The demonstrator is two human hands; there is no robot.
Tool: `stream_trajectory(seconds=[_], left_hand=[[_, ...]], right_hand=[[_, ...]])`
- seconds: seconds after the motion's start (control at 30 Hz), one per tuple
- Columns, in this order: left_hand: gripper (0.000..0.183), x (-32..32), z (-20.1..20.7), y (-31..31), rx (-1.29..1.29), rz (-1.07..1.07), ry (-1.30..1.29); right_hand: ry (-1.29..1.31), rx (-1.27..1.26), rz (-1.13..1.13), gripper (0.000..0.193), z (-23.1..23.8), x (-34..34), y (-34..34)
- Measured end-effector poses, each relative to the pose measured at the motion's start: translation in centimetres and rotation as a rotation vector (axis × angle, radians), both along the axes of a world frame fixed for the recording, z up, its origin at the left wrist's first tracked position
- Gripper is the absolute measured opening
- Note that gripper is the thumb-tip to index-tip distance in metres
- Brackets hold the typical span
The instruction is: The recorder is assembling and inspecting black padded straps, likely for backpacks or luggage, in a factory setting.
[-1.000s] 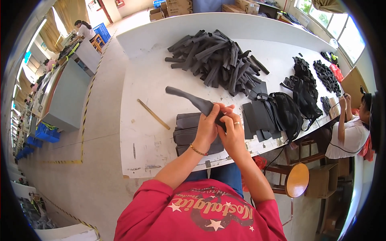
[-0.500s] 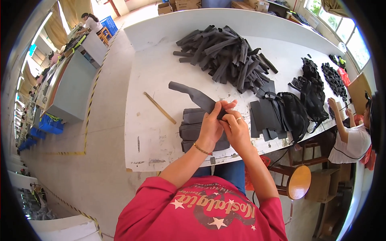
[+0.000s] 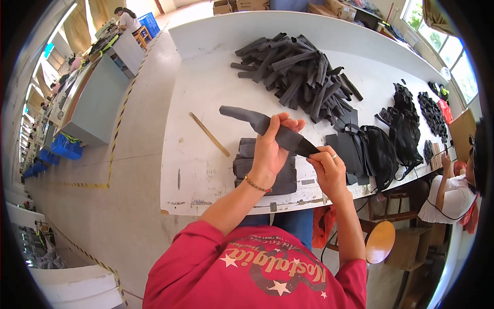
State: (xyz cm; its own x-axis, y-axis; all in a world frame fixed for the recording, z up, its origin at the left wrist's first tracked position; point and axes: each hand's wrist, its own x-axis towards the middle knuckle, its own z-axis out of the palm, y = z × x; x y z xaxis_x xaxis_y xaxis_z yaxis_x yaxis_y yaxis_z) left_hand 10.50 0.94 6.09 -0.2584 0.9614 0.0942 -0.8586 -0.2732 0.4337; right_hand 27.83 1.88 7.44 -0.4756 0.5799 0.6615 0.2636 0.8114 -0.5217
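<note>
Spanning both hands — left hand (image 3: 271, 149), right hand (image 3: 328, 170) — dark strip (image 3: 252, 118).

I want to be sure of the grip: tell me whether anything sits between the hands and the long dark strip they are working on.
Nothing visible does. The left hand grips the dark strip around its middle, and the right hand pinches its near end directly. The strip is raised above the stack of dark pieces on the white table.
</note>
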Motion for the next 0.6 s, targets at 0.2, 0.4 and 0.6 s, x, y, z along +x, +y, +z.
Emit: stream_trajectory(seconds=[0.2, 0.4, 0.6], left_hand=[[0.031, 1.5, -1.3, -0.3, 0.04, -0.023, -0.114], [0.029, 2.5, -0.7, -1.2, 0.042, -0.078, -0.158], [0.027, 2.7, -0.6, -1.7, 0.005, -0.096, -0.18]], right_hand=[[-0.016, 0.03, 0.053, 0.015, -0.1, -1.1, 0.3], [-0.043, 0.023, 0.063, 0.016, -0.3, -1.4, 0.1], [-0.018, 0.062, 0.066, 0.015, -0.7, -2.1, 0.0]])
